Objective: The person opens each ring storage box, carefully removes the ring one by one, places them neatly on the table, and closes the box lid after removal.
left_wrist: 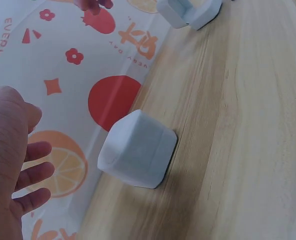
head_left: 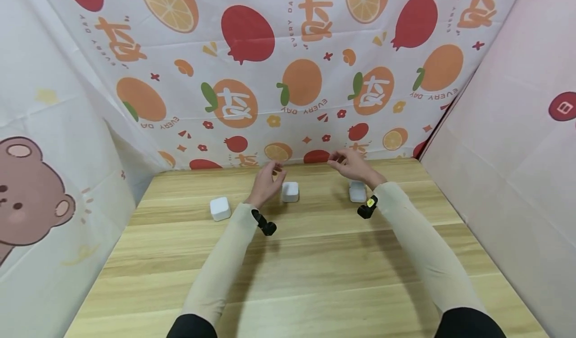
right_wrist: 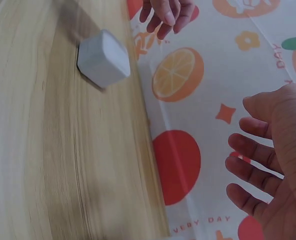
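My left hand (head_left: 265, 184) hovers above the table with loosely bent fingers and nothing in them. Just right of it stands a small white box with rounded corners (head_left: 290, 192), closed, which also shows in the left wrist view as a white box (left_wrist: 138, 150) apart from the fingers. My right hand (head_left: 352, 167) is raised over the back of the table, fingers relaxed and holding nothing. Below its wrist sits another white box (head_left: 357, 192); the left wrist view shows this white case (left_wrist: 190, 12) with its lid up. What lies inside it cannot be made out.
A third white box (head_left: 220, 209) rests on the wooden table (head_left: 306, 278) left of my left forearm. Behind the table's back edge hangs a fruit-printed cloth (head_left: 333, 88). Pale cloth walls stand at the left (head_left: 90, 143) and right (head_left: 499, 143).
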Action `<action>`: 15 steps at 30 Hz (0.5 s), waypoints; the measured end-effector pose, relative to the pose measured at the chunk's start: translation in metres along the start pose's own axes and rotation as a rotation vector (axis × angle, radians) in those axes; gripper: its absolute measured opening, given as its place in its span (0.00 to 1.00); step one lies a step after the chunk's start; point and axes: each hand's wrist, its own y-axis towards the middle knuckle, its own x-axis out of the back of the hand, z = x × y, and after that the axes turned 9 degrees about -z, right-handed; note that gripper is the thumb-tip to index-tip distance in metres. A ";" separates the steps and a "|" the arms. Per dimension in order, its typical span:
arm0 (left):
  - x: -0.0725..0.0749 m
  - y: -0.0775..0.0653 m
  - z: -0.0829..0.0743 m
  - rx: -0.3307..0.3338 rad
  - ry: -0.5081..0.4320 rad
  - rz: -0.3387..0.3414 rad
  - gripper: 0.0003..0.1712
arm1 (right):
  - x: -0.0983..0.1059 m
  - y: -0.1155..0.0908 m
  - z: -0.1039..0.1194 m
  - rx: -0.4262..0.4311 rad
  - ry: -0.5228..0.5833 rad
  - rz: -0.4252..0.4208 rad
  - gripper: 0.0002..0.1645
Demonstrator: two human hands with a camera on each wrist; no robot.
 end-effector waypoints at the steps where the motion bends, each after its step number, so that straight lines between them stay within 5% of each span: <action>1: 0.001 -0.001 0.001 0.001 -0.006 -0.001 0.16 | -0.002 0.001 0.001 -0.001 -0.002 0.006 0.12; 15: 0.005 -0.011 0.011 -0.020 -0.005 -0.022 0.13 | -0.035 0.015 0.019 0.012 0.034 0.051 0.17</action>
